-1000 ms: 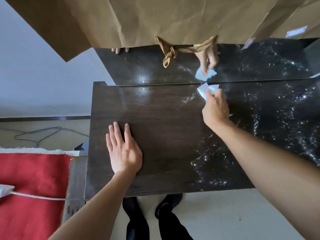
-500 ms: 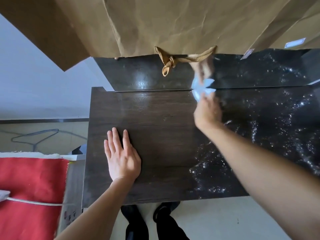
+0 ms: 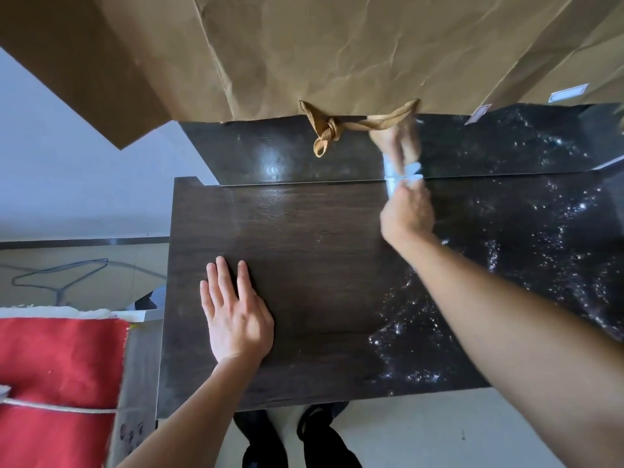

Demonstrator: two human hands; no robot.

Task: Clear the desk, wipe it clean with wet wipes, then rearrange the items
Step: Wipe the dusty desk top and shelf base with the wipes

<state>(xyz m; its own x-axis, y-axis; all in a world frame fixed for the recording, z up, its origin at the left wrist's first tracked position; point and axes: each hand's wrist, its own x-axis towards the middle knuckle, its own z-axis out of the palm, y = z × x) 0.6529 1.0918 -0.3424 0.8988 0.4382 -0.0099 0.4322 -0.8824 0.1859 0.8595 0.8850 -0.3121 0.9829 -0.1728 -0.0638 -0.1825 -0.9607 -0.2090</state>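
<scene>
Dark brown wood, glossy: the desk (image 3: pixel 304 251), seen from above. Wet droplets (image 3: pixel 506 265) speckle its right part; the left part looks dull and dry.

We note the left hand (image 3: pixel 238 319) lying palm-down on the left half of the desktop, fingers straight and only slightly parted, holding nothing.

The right hand (image 3: pixel 407 214) reaches to the far edge of the desk, right where the top meets the upright back panel (image 3: pixel 270 157). It is motion-blurred. We make out the fingers bunched around a pale wet wipe (image 3: pixel 393 186), which is pressed into that seam; how each finger lies on it we cannot tell. The shiny panel mirrors hand and wipe just above.

A creased brown paper bag (image 3: pixel 337 45) fills the top of the view, and its knotted rope handle (image 3: pixel 329 130) hangs in front of the panel, just left of the reflection.

Off the desk to the left:
- red cloth (image 3: pixel 57 359) with a white cord (image 3: pixel 57 408) across it
- wire hanger (image 3: pixel 57 278) on the floor

Dark trouser legs (image 3: pixel 263 444) show below the near edge.
</scene>
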